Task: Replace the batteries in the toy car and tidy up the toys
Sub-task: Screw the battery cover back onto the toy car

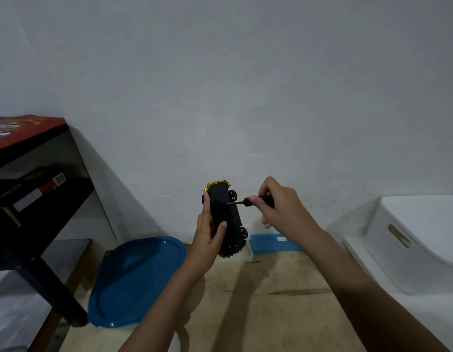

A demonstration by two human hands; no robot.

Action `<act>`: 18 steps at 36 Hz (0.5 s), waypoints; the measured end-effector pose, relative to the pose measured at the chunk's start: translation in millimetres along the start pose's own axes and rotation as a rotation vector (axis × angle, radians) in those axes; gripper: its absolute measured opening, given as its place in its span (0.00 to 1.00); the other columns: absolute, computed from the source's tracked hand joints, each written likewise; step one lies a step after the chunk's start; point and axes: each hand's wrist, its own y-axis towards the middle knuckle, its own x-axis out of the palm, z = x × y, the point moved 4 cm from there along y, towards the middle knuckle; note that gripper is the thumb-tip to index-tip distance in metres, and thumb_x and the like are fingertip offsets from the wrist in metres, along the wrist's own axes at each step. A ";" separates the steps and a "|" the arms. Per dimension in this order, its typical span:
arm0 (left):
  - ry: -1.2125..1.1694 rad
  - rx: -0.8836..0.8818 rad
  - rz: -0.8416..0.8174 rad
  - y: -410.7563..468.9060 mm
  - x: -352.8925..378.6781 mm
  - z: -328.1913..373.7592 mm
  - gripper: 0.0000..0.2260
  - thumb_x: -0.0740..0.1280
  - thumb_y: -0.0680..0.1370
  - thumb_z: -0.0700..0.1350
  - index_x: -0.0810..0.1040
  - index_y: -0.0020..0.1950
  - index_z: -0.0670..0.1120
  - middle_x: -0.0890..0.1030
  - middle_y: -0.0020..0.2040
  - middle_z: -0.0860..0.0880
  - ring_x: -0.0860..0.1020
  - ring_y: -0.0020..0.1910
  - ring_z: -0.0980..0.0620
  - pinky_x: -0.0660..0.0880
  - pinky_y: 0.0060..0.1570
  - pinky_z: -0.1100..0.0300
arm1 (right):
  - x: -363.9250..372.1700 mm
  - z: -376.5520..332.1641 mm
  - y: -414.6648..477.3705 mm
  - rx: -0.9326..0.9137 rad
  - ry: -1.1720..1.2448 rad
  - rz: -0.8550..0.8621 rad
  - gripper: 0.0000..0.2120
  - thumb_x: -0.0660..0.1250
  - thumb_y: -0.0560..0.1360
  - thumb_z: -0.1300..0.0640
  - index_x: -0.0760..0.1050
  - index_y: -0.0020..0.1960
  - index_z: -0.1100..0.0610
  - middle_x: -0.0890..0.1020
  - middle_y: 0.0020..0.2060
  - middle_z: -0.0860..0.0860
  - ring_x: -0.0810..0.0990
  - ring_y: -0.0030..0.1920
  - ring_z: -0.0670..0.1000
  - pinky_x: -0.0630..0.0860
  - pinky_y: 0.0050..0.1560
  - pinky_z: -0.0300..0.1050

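Toy car (225, 214), underside showing, is held in mid-air, fingers (207, 203) of the left hand (206, 240) curled round it, while the right hand (283, 207) grips a screwdriver (262, 199) against its base, so battery swap and tidying likely remain.

We can read no text for certain. At 9 o'clock the red box (29, 128) carries white and yellow print, blurred and cut off; the label (58, 178) on the black box (17, 190) beneath is illegible.

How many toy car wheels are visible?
2. Upper wheel near the toy car's top end, lower wheel near its bottom end. Others may hide behind the left hand.
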 end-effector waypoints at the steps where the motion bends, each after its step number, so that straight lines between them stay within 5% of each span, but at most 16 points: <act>1: 0.000 0.004 0.003 -1.3 -0.1 0.9 0.32 0.58 0.78 0.53 0.39 0.73 0.68 0.61 0.62 0.72 0.65 0.64 0.69 0.66 0.69 0.49 | 0.4 -1.2 -1.5 -0.003 0.002 0.016 0.10 0.62 0.78 0.53 0.68 0.47 0.60 0.77 0.36 0.53 0.79 0.30 0.49 0.80 0.33 0.44; 5: -0.020 -0.001 0.010 -8.2 -1.1 2.2 0.32 0.58 0.78 0.53 0.39 0.73 0.68 0.62 0.63 0.70 0.65 0.66 0.64 0.66 0.69 0.46 | 3.9 -5.8 -6.8 -0.127 -0.032 0.010 0.07 0.66 0.75 0.60 0.69 0.50 0.56 0.69 0.46 0.46 0.74 0.39 0.40 0.73 0.37 0.34; 11: -0.063 -0.022 -0.015 -24.4 4.3 0.8 0.32 0.59 0.78 0.54 0.40 0.72 0.70 0.62 0.62 0.73 0.65 0.68 0.60 0.67 0.68 0.44 | 4.3 -8.0 -17.8 -0.048 0.052 0.065 0.10 0.61 0.78 0.54 0.68 0.45 0.60 0.76 0.33 0.50 0.74 0.29 0.44 0.71 0.30 0.37; 14: -0.120 -0.038 0.000 -32.9 8.9 -0.6 0.32 0.59 0.77 0.56 0.41 0.71 0.71 0.59 0.65 0.74 0.63 0.70 0.61 0.65 0.69 0.44 | 8.7 -6.0 -27.8 -0.095 0.076 0.043 0.04 0.63 0.77 0.57 0.69 0.49 0.57 0.71 0.45 0.45 0.76 0.38 0.40 0.73 0.35 0.33; 18: -0.188 -0.073 0.029 -41.4 10.8 -5.5 0.32 0.61 0.75 0.59 0.43 0.70 0.74 0.60 0.67 0.72 0.64 0.70 0.61 0.66 0.69 0.46 | 15.9 2.1 -41.1 -0.112 -0.003 -0.003 0.08 0.66 0.74 0.65 0.70 0.50 0.57 0.71 0.46 0.47 0.74 0.43 0.40 0.74 0.40 0.34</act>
